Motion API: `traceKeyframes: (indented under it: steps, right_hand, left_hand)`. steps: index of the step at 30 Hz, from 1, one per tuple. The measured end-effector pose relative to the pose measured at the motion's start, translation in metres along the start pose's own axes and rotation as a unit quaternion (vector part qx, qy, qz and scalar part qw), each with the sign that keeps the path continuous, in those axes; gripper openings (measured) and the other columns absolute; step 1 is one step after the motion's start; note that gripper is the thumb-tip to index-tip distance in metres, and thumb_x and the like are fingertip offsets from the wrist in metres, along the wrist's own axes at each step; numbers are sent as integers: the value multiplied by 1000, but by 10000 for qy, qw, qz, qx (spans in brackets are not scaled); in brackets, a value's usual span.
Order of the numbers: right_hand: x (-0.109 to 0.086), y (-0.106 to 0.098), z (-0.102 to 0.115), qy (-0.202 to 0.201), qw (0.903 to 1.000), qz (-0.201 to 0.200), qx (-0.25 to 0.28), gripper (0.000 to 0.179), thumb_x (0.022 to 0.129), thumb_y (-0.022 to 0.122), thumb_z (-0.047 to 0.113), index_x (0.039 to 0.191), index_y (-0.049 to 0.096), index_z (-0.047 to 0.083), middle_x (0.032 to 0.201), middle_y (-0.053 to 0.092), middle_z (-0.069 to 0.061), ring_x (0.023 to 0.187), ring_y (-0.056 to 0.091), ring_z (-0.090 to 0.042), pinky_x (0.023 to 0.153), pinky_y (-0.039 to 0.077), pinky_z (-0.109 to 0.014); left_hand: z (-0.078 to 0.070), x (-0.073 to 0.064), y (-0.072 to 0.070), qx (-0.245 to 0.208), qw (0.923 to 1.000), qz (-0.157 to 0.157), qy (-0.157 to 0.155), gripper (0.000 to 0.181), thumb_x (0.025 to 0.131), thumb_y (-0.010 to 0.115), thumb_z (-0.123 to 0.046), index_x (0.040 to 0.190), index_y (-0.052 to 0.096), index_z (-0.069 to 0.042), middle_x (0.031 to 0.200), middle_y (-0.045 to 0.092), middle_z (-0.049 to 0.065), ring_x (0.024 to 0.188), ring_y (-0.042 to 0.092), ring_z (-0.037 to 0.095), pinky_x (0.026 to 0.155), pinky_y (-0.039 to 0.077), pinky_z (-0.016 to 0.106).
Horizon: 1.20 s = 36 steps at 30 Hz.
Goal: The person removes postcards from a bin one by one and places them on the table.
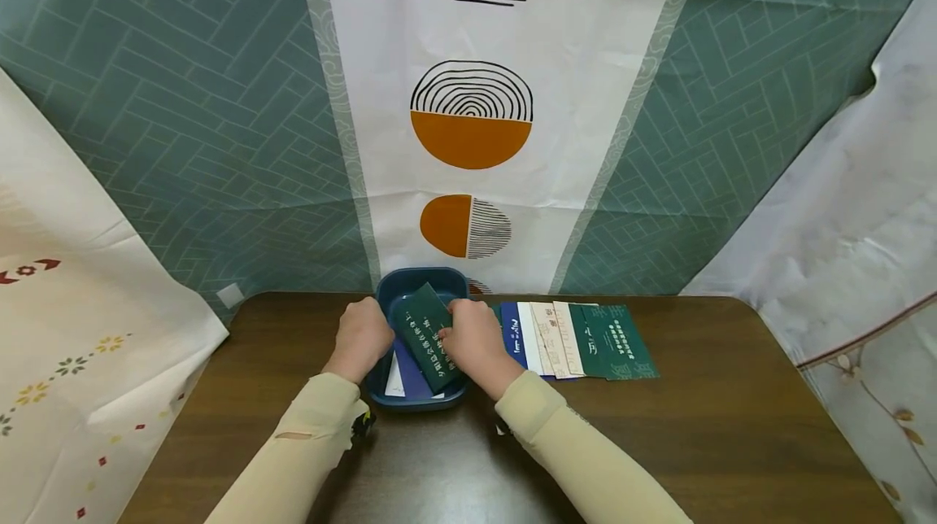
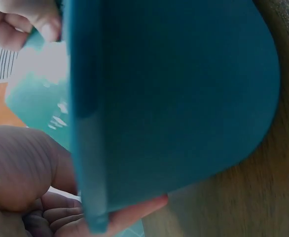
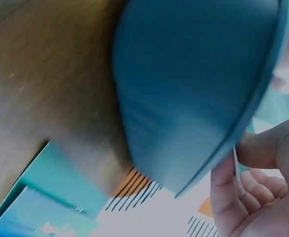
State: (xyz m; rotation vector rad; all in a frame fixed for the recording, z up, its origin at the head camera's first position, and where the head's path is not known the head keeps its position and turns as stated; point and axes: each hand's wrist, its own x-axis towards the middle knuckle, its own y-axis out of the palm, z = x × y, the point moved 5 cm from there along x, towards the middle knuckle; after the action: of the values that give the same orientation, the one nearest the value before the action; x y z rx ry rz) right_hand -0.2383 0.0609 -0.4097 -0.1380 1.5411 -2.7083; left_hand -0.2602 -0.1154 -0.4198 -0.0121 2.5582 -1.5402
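A dark blue plastic tray (image 1: 419, 405) with rounded corners stands at the back of the table. My left hand (image 1: 359, 338) grips its left rim, thumb inside and a finger along the outer wall (image 2: 184, 108). Between thumb and index finger, my right hand (image 1: 477, 343) pinches the edge of a dark green printed card (image 1: 423, 338). This card lies slanted over the tray, on top of a blue card (image 1: 412, 377) and a white card (image 1: 394, 382) inside. The covered parts of those lower cards are hidden.
Right of the tray, several overlapping cards lie in a row on the brown wooden table (image 1: 659, 426): blue (image 1: 512, 337), white, cream (image 1: 551, 337) and dark green (image 1: 621, 345). A patterned cloth (image 1: 468, 36) hangs behind the table's back edge, with pale cloths at both sides.
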Motion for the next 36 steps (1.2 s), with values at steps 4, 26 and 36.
traceKeyframes:
  steps: [4, 26, 36]
  right_hand:
    - [2, -18, -13, 254, 9982, -278, 469, 35, 77, 76, 23, 107, 67, 6, 102, 69, -9, 82, 63, -16, 66, 54, -30]
    - [-12, -131, -126, 1037, 9794, -1600, 664, 45, 80, 74, 27, 114, 64, 1, 87, 66, -11, 71, 59, -20, 50, 47, -26]
    - [-33, -173, -195, 1478, 9711, -1872, 136, 48, 80, 73, 28, 116, 62, -2, 88, 64, -14, 84, 58, -28, 61, 47, -34]
  left_hand:
    - [0, 2, 0, -24, 10000, -35, 12, 17, 77, 60, -4, 89, 63, 7, 84, 65, 22, 59, 58, 23, 43, 45, 32]
    - [0, 1, 0, 77, 9999, -86, 79, 19, 75, 61, -2, 90, 63, 9, 84, 67, 24, 62, 64, 26, 43, 46, 32]
    - [-1, 1, 4, -29, 9999, 91, -66, 18, 78, 58, -1, 91, 63, 9, 84, 67, 23, 60, 63, 23, 39, 44, 30]
